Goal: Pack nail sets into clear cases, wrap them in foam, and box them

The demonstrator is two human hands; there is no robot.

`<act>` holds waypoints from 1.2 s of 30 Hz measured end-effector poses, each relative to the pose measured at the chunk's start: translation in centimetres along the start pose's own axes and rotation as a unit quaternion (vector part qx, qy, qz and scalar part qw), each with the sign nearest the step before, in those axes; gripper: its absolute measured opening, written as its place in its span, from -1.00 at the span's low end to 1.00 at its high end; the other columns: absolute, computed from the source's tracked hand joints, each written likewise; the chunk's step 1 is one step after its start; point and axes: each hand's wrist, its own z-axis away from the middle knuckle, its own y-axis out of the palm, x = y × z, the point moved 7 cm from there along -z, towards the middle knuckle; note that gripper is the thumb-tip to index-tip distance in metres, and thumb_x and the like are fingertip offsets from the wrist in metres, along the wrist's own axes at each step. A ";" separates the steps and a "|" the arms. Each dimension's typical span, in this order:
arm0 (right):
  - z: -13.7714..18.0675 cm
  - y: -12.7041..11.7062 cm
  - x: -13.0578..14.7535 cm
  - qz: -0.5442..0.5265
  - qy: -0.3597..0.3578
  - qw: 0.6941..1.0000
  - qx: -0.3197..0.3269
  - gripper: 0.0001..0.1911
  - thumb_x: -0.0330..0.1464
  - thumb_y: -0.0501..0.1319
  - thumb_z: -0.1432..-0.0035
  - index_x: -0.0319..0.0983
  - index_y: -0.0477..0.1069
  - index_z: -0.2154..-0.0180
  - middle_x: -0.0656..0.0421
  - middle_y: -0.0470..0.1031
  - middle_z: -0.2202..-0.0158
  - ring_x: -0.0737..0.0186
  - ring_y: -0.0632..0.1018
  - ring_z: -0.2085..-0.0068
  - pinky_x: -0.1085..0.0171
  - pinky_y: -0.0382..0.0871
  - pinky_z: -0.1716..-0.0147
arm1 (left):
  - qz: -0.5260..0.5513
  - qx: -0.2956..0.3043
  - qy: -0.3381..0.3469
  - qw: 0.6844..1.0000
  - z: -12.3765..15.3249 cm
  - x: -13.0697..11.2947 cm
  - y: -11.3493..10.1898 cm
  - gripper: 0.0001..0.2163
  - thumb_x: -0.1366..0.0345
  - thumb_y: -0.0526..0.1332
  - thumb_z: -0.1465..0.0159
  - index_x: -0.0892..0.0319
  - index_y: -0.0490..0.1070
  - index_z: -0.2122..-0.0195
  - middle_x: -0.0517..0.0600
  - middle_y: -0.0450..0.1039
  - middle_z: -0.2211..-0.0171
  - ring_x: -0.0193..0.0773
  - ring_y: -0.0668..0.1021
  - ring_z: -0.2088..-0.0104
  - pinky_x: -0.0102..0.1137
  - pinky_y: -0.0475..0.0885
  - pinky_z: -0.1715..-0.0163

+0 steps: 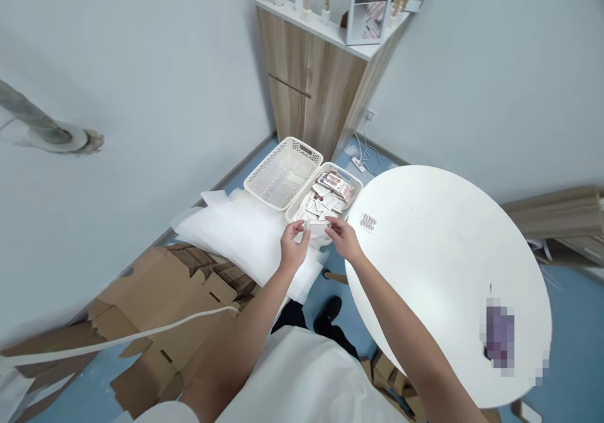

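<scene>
My left hand point(293, 245) and my right hand point(342, 238) are side by side in front of me. Fingers of both pinch a small clear plastic piece point(317, 224) by its opposite ends; whether it is a box or a sleeve, I cannot tell. Just beyond it stands a white basket point(290, 211) holding many small printed packets point(325, 197). To its left, a larger white basket point(264, 201) contains see-through plastic pieces point(282, 177). A small pack with rows of oval pieces point(368, 222) lies on the round white table point(425, 247), right of my right hand.
White foam sheets point(236, 225) lie left of my hands, over stacked flat cardboard point(160, 297). A wood-grain cabinet point(311, 64) bearing bottles and frames stands in the corner. A power strip point(358, 163) with cables lies on the floor. A blurred purple item point(500, 335) rests on the table.
</scene>
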 end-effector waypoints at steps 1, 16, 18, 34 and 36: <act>1.3 -0.9 -0.5 -0.033 0.022 0.999 -0.010 -0.57 -0.23 0.14 -0.01 -0.17 0.30 0.04 0.16 0.38 0.30 0.26 0.44 0.31 0.21 0.35 0.25 | 0.024 0.019 -0.009 0.999 0.7 -0.1 0.7 -0.70 0.24 0.16 -0.11 0.19 0.28 0.13 0.00 0.38 0.31 -0.33 0.48 0.29 -0.41 0.39 0.22; 21.8 -14.9 -7.5 -0.330 0.122 0.921 -0.169 -0.45 -0.29 0.32 0.20 -0.10 0.27 0.08 0.19 0.32 0.21 0.36 0.45 0.40 0.21 0.39 0.35 | 0.137 0.263 -0.136 0.945 16.7 -3.6 14.7 -0.59 0.16 0.26 -0.04 0.17 0.28 0.10 -0.01 0.35 0.26 -0.38 0.49 0.38 -0.41 0.37 0.32; 23.9 -16.9 -8.6 -0.333 0.125 0.914 -0.196 -0.44 -0.27 0.32 0.20 -0.11 0.26 0.08 0.18 0.32 0.21 0.36 0.44 0.40 0.21 0.40 0.36 | 0.129 0.311 -0.164 0.927 19.1 -3.6 16.7 -0.60 0.12 0.24 -0.05 0.17 0.30 0.11 0.02 0.39 0.24 -0.32 0.51 0.33 -0.37 0.37 0.28; 31.3 -23.8 -12.9 -0.243 0.137 0.916 -0.289 -0.65 -0.20 0.26 0.12 -0.17 0.25 0.27 0.16 0.34 0.20 0.29 0.47 0.35 0.25 0.35 0.38 | 0.057 0.460 -0.180 0.868 26.3 -3.4 24.7 -0.68 0.14 0.24 -0.07 0.23 0.38 0.21 0.02 0.44 0.38 -0.33 0.50 0.36 -0.32 0.36 0.20; 31.1 -24.5 -12.5 -0.220 0.139 0.918 -0.300 -0.63 -0.19 0.25 0.10 -0.16 0.26 0.23 0.12 0.35 0.15 0.23 0.46 0.25 0.24 0.36 0.34 | 0.032 0.481 -0.146 0.864 25.5 -3.8 25.0 -0.69 0.15 0.21 -0.09 0.21 0.40 0.19 0.00 0.43 0.40 -0.33 0.48 0.36 -0.33 0.36 0.21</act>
